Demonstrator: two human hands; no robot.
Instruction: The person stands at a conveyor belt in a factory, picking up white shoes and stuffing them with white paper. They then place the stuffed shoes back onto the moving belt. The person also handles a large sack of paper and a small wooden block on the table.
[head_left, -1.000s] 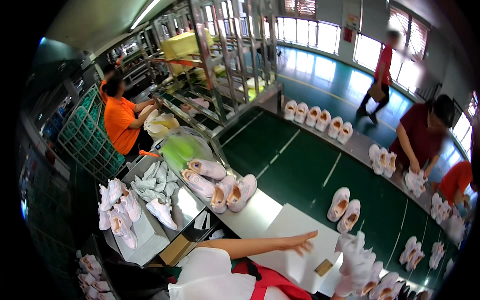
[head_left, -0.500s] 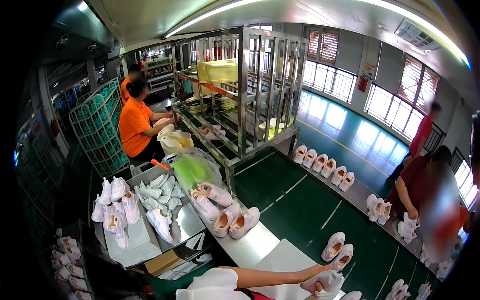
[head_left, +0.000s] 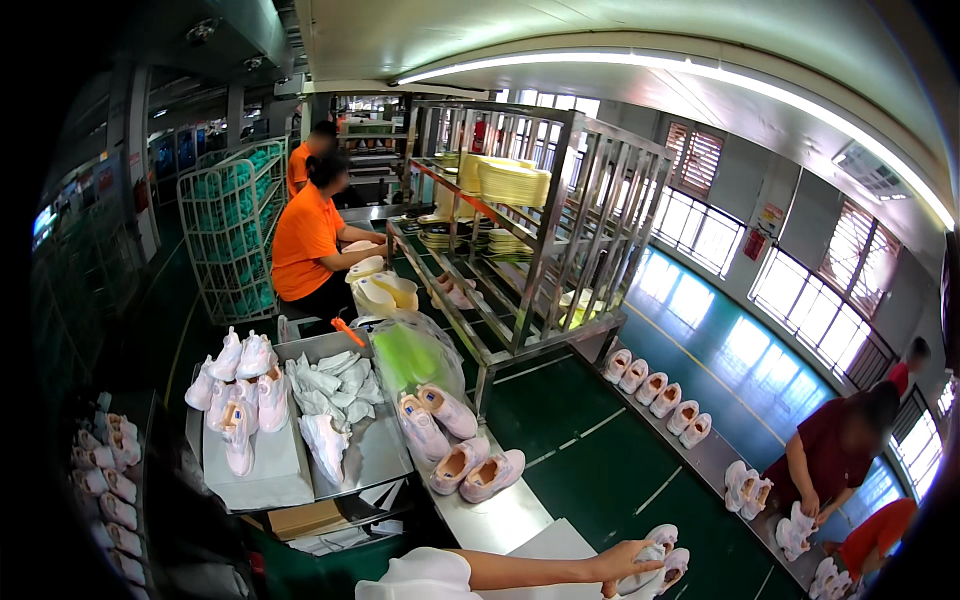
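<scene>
My left arm, in a white sleeve, reaches right along the lower edge. My left hand [head_left: 622,568] is closed on crumpled white paper [head_left: 642,580], largely hidden by the fingers and cut off by the edge. Just beyond it a pair of white shoes [head_left: 676,562] stands on the green belt [head_left: 570,425]. My right hand is out of view. Left of the arm, two pairs of pale pink-white shoes [head_left: 493,474] sit on the metal ledge [head_left: 500,517]. A metal tray [head_left: 385,455] holds crumpled white paper pieces [head_left: 335,390] and a paper-covered shoe [head_left: 326,446].
Several white shoes [head_left: 240,385] are piled on a white box [head_left: 258,470] at left. A metal rack [head_left: 560,190] with yellow pieces stands over the belt. A person in orange [head_left: 307,240] sits beyond; a person in dark red [head_left: 835,450] handles shoes at right.
The view has turned, so the scene sits lower, with the rack further right. My left hand has moved slightly lower and left in the picture. The person at right now shows more plainly.
</scene>
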